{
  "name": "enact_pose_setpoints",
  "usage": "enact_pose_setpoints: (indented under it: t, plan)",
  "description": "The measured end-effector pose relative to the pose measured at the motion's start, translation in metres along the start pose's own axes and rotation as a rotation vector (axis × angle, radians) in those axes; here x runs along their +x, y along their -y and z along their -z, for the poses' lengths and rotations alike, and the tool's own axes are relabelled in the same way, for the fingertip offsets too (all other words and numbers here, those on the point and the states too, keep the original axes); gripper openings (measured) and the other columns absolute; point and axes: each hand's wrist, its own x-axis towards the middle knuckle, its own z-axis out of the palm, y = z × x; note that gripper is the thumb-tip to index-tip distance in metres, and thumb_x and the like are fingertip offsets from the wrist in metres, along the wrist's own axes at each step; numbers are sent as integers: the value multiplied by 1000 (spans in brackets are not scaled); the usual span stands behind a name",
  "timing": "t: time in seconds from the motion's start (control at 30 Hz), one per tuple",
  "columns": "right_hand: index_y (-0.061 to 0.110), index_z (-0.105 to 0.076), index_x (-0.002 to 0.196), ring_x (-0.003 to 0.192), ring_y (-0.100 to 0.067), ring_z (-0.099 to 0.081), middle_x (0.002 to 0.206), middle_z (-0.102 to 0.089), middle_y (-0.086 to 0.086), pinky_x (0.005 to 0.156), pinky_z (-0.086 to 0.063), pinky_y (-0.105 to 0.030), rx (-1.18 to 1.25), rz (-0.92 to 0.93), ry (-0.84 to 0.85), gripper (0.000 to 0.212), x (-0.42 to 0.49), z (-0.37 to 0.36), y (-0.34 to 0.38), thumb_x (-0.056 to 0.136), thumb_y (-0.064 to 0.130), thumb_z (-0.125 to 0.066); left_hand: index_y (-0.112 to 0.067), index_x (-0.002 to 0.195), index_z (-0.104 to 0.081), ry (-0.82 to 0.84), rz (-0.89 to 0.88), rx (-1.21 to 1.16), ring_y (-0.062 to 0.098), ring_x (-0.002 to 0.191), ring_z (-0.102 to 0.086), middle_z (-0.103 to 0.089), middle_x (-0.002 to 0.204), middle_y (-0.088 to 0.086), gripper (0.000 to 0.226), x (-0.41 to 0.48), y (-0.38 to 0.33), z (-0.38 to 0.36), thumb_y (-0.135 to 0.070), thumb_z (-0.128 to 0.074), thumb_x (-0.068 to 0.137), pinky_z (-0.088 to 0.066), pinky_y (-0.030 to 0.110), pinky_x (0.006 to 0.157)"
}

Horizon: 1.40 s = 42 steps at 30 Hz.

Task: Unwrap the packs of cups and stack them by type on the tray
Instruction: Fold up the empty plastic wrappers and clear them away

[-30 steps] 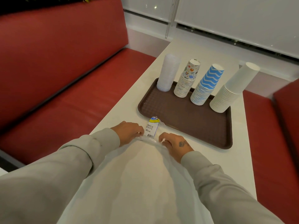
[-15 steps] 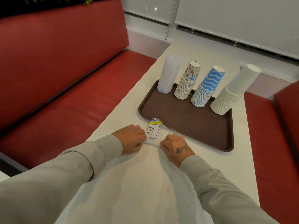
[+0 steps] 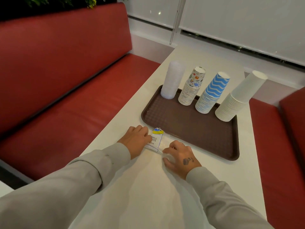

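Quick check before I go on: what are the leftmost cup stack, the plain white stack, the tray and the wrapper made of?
Leftmost stack: frosted translucent plastic, probably, by its hazy, half see-through look. Plain white stack: matte paper, likely, with thin stacked rims. Tray: brown moulded plastic, by its gridded texture. Wrapper: thin clear film, crinkled and glossy, with a printed label.

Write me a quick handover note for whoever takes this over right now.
Left hand and right hand: both grip the clear wrapper, lying on the table by the tray.
On the tray: four upside-down stacks in a row, clear cups, patterned cups, blue zigzag cups, plain white cups.
Done: all cups in view stacked by type.
Left: put the wrapper aside; no other packs in view.
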Motion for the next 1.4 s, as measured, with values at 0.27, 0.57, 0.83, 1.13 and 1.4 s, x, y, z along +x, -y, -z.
enact_pose_setpoints:
  t: [0.27,0.57,0.83,1.13,1.4]
  plan:
    - [24,-70,113,106,-25,-50,107,-61,3,88,-28,-35,-95,14,20,26,13,-5,-2,103,19,-47,-18,113,-63,13,-177,-23,28,89,-59,-62,98,2,28,-8,5,-12,-25,-45,93,-49,37,66]
    - [27,-62,123,104,-28,-54,106,-60,-2,84,-32,-31,2,-36,75,30,16,0,-2,101,12,-48,-21,138,-42,116,-27,69,27,111,-44,-46,125,5,47,3,-8,-4,-2,-42,95,-31,35,68]
    - [28,-69,116,107,-22,-54,114,-56,2,89,-32,-34,42,-65,19,22,9,-3,0,99,28,-57,-21,128,-50,147,-14,80,26,110,-46,-47,125,2,26,7,-11,-1,-18,-41,103,-32,35,68]
    - [22,-67,115,112,-21,-45,114,-52,1,85,-24,-31,12,-159,51,27,16,-4,6,105,23,-41,-23,123,-52,94,86,-41,23,108,-47,-51,119,-1,23,13,-12,-4,-27,-39,104,-33,32,72]
    - [29,-62,114,106,-22,-50,93,-48,7,86,-25,-29,75,-169,55,20,18,-4,-1,104,22,-46,-23,126,-52,55,-17,-2,25,104,-46,-50,120,1,25,10,-10,-9,-23,-43,102,-34,35,70]
